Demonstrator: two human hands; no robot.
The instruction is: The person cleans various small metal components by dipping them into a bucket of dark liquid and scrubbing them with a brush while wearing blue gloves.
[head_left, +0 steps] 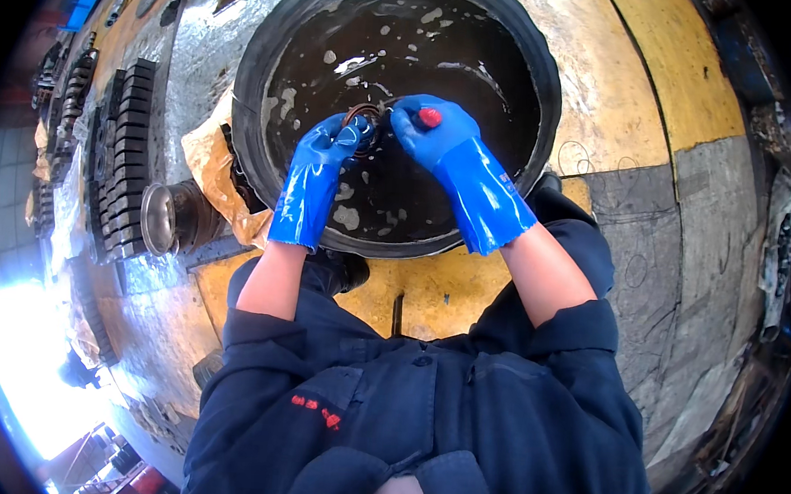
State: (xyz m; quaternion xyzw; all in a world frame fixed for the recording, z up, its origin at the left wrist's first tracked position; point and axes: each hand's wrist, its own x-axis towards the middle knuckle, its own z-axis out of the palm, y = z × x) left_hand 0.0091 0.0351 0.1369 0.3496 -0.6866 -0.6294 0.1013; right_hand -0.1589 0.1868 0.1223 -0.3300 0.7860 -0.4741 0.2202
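Note:
Both of my hands wear long, wet blue rubber gloves and are over a wide black tub of dark liquid. My left hand is closed on a ring-shaped part, whose brownish curved edge shows above the fingers. The rest of the ring is partly hidden by the glove. Close beside it, my right hand has its fingers curled together near the ring's right side. What those fingers hold, if anything, is too small to tell. A red spot shows on the right glove.
Patches of foam float on the liquid. Left of the tub lie brown wrapping paper, a metal cylinder and a row of dark ribbed blocks. Yellow and grey floor sheets spread to the right. My knees flank the tub's near rim.

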